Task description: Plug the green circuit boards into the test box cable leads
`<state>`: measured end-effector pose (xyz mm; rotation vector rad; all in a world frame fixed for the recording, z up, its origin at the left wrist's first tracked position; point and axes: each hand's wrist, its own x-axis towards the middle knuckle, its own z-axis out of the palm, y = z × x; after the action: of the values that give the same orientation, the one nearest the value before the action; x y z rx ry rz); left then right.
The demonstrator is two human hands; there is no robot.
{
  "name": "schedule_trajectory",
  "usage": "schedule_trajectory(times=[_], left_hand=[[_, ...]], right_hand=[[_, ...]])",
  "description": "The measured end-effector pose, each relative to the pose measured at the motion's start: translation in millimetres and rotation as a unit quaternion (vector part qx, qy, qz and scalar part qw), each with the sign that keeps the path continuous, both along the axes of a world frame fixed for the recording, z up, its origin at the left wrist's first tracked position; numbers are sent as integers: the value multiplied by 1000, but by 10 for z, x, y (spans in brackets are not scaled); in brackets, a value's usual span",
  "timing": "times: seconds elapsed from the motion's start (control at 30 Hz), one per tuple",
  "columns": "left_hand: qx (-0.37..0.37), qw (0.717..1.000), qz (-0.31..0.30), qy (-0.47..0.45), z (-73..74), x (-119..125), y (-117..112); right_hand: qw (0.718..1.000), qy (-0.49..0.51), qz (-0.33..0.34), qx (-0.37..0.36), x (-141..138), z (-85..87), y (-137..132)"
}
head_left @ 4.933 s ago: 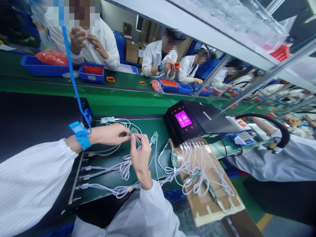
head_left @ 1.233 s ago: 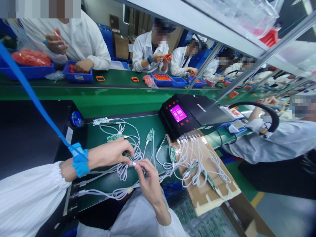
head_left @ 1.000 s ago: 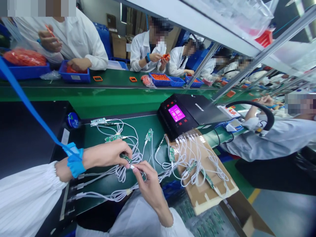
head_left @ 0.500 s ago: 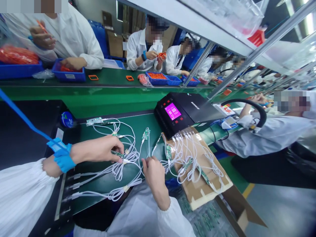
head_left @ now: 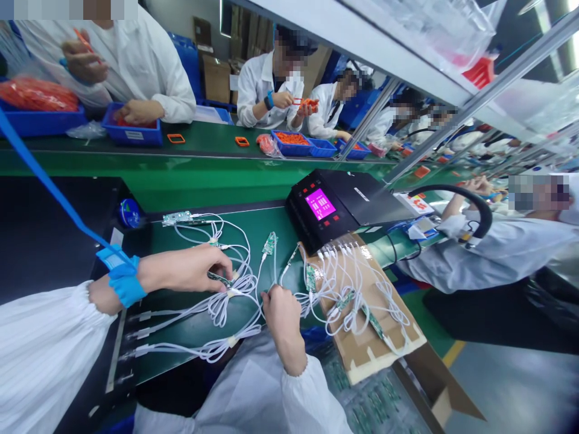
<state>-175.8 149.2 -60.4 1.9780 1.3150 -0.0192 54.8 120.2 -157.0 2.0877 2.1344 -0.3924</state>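
Observation:
My left hand (head_left: pixel 190 269), with a blue wrist strap (head_left: pixel 121 276), pinches a small green circuit board (head_left: pixel 219 279) that has a white cable plugged into it. My right hand (head_left: pixel 279 307) is closed around a white cable (head_left: pixel 262 272) just right of the board. More small green boards (head_left: pixel 269 243) lie on the green mat (head_left: pixel 190 325), each on a white cable. Bundled white cables (head_left: pixel 221 304) run from connectors at the mat's left edge.
A black tester with a pink screen (head_left: pixel 320 204) stands at the right, cables fanning over a cardboard sheet (head_left: pixel 375 355). A green conveyor (head_left: pixel 203 175) lies beyond, with people in white coats and blue bins (head_left: pixel 131 132) behind it. A co-worker's sleeve (head_left: pixel 488 259) is at the right.
My right hand let go of the plug at the board in my left hand and moved right to another white cable. My left hand still holds the board.

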Motion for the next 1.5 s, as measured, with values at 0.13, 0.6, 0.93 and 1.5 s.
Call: schedule_trajectory(times=[0.13, 0.6, 0.93, 1.5], left_hand=[[-1, 1000, 1, 1, -19, 6, 8], [95, 990, 104, 10, -67, -87, 63], [37, 995, 61, -68, 143, -50, 73], [154, 983, 96, 2, 79, 10, 42]], right_hand=[[998, 49, 0, 40, 49, -94, -5], [847, 444, 44, 291, 165, -243, -264], [843, 535, 21, 53, 329, -135, -233], [892, 210, 275, 290, 316, -151, -394]])
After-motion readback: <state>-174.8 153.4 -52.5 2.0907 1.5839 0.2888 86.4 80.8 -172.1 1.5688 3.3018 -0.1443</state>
